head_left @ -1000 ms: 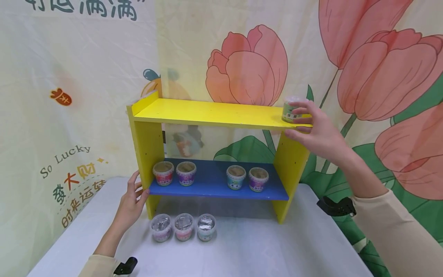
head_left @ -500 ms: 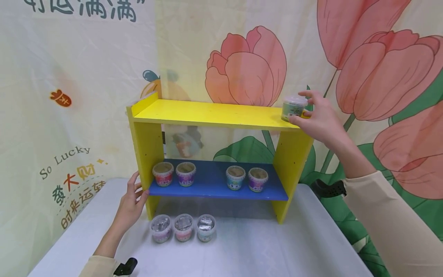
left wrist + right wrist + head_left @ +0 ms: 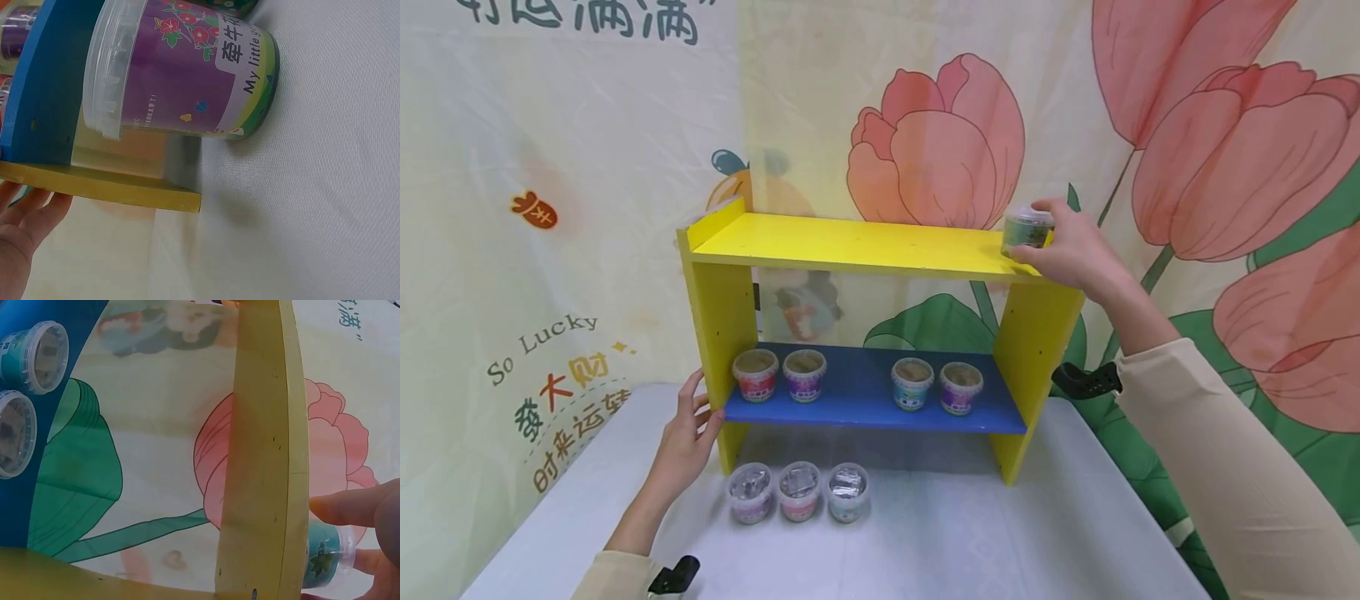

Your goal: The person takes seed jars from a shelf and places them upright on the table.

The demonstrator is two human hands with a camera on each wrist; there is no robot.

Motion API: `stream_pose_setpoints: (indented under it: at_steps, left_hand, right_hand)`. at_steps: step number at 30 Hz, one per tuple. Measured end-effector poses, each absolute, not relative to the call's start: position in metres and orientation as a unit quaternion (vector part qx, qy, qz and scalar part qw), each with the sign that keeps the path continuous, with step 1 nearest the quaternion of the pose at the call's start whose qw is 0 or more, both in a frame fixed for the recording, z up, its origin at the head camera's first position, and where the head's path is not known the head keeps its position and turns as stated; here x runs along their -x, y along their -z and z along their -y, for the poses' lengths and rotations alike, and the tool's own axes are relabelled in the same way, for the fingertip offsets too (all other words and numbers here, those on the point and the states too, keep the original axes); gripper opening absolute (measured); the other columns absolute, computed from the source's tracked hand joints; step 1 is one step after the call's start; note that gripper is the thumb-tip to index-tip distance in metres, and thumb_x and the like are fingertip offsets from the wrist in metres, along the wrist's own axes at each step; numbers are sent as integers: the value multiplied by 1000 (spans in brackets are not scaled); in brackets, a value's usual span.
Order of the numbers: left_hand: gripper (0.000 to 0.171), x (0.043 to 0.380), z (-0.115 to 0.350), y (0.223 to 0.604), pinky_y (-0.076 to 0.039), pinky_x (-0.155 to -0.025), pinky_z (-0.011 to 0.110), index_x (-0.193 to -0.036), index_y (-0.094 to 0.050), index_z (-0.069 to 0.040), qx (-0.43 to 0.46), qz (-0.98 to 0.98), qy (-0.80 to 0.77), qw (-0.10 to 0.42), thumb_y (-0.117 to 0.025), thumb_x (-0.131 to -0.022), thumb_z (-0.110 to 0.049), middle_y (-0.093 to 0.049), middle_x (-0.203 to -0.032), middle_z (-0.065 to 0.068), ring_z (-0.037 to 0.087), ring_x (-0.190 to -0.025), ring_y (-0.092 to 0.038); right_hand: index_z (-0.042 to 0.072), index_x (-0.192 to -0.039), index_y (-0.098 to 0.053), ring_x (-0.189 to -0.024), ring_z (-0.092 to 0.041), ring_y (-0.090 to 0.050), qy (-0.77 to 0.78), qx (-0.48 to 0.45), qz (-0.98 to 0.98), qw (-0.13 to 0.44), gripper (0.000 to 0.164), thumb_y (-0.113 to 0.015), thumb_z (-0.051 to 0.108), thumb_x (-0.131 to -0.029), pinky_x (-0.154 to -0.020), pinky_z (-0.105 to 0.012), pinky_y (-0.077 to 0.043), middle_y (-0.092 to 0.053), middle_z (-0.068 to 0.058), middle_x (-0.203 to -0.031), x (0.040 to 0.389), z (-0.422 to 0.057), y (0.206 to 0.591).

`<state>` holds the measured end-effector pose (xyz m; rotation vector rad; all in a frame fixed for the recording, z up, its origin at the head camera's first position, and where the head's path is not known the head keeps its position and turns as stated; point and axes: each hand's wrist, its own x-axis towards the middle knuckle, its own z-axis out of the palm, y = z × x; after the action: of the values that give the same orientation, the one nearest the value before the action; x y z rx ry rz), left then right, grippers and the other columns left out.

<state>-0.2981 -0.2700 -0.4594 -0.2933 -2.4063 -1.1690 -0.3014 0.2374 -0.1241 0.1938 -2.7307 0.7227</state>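
Note:
At the right end of the yellow top board point(image 3: 850, 240), my right hand point(image 3: 1078, 254) pinches a small lidded plastic tub with a green label point(image 3: 1021, 233), thumb in front and fingers behind. The right wrist view shows the tub point(image 3: 322, 557) upright with thumb and fingers about it; the board hides its base from that side. My left hand point(image 3: 681, 446) holds the shelf's left side panel point(image 3: 707, 333), its thumb at the front edge near the blue board. In the left wrist view its fingers point(image 3: 47, 212) lie against the panel's outer face.
Two tubs, red point(image 3: 755, 377) and purple point(image 3: 805, 377), stand left on the blue board point(image 3: 857, 400); blue point(image 3: 912, 385) and purple point(image 3: 961, 389) ones stand right. Three foil-topped tubs point(image 3: 799, 492) line the white tablecloth point(image 3: 962, 533) before the shelf. A printed curtain point(image 3: 805, 108) hangs behind.
My right hand has gone from spread fingers in front of the green tub to pinching it. The tub has shifted slightly left. My left hand stays on the side panel.

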Motion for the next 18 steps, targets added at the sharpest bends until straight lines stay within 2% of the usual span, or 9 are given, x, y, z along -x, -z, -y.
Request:
stream_pose_setpoints:
  at_steps: [10, 18]
  left_hand:
    - [87, 299, 270, 459, -53, -93, 68, -168, 5, -41, 107, 871, 423, 225, -55, -112, -13, -43, -154, 40, 64, -126, -58]
    - [87, 299, 270, 458, -52, -95, 69, -168, 7, -42, 101, 873, 424, 219, -54, -112, -16, -42, -155, 40, 64, -127, -57]
  right_hand:
    - [15, -170, -15, -134, -48, -43, -297, -98, 940, 134, 86, -67, 33, -104, -112, -66, -42, -37, -29, -161, 319, -242, 131]
    - [15, -164, -24, -129, -46, -48, -332, -113, 922, 162, 73, -67, 26, -106, -105, -57, -49, -38, -27, -159, 332, -246, 139]
